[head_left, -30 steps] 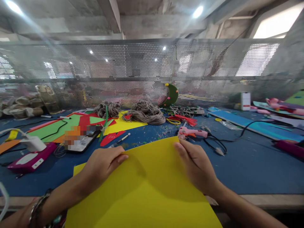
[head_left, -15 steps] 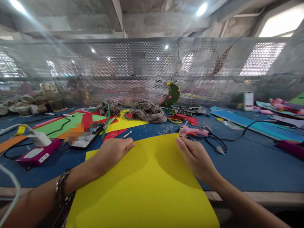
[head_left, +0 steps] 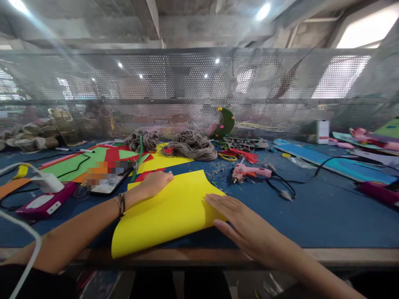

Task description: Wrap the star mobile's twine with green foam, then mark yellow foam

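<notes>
A bright yellow sheet point(head_left: 165, 207), which looks like craft paper or thin foam, lies bowed on the blue table with its near edge curled up. My left hand point(head_left: 156, 183) is closed on its far left part, fingers drawn together. Flat and with fingers stretched out, my right hand point(head_left: 237, 218) rests against the sheet's right side, thumb apart from the fingers. Beyond that hand lies a pink hot glue gun point(head_left: 249, 171) on the table, its nozzle to the left.
A phone point(head_left: 109, 182) and a magenta power strip point(head_left: 46, 201) with a white plug lie at left. Grey cord bundles point(head_left: 193, 145), coloured sheets point(head_left: 75, 164) and a green crescent point(head_left: 225, 123) are at the back. Blue boards point(head_left: 330, 160) lie right. A black cable crosses the right side.
The yellow sheet has moved away from me onto the table and its near part has curled up. My right hand has come nearer and flattened out; my left moved slightly forward.
</notes>
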The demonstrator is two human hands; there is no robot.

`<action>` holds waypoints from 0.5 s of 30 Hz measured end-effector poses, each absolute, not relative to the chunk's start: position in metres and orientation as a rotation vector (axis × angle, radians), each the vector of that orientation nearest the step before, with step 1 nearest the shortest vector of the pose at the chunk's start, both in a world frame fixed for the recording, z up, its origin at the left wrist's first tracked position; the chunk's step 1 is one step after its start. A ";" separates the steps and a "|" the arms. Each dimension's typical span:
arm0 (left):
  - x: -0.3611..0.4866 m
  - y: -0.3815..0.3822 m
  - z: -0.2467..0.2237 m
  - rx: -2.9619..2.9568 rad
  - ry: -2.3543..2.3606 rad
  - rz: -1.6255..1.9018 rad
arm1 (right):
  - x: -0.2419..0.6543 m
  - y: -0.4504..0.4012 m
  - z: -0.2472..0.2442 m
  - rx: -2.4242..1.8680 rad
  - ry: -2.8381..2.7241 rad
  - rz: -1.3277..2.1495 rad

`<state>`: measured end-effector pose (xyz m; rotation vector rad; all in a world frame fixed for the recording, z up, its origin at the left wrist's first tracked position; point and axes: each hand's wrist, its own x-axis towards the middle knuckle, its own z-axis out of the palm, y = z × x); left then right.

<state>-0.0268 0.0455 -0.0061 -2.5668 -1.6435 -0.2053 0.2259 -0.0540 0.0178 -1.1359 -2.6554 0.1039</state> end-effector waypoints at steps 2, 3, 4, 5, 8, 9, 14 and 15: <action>-0.026 0.052 -0.009 -2.551 -1.645 -0.196 | 0.219 -0.051 0.012 -1.137 -2.655 0.089; -0.026 0.055 -0.010 -2.545 -1.643 -0.191 | 0.216 -0.050 0.009 -1.144 -2.650 0.086; -0.026 0.057 -0.011 -2.539 -1.640 -0.185 | 0.212 -0.050 0.007 -1.149 -2.650 0.094; -0.026 0.059 -0.012 -2.532 -1.636 -0.179 | 0.209 -0.050 0.006 -1.150 -2.657 0.114; -0.027 0.061 -0.014 -2.518 -1.620 -0.161 | 0.199 -0.054 0.003 -1.146 -2.688 0.196; -0.028 0.062 -0.014 -2.516 -1.614 -0.155 | 0.196 -0.055 0.002 -1.151 -2.691 0.213; -0.028 0.066 -0.015 -2.507 -1.591 -0.140 | 0.188 -0.055 -0.006 -1.185 -2.674 0.239; -0.028 0.068 -0.016 -2.509 -1.585 -0.137 | 0.188 -0.054 -0.006 -1.187 -2.676 0.242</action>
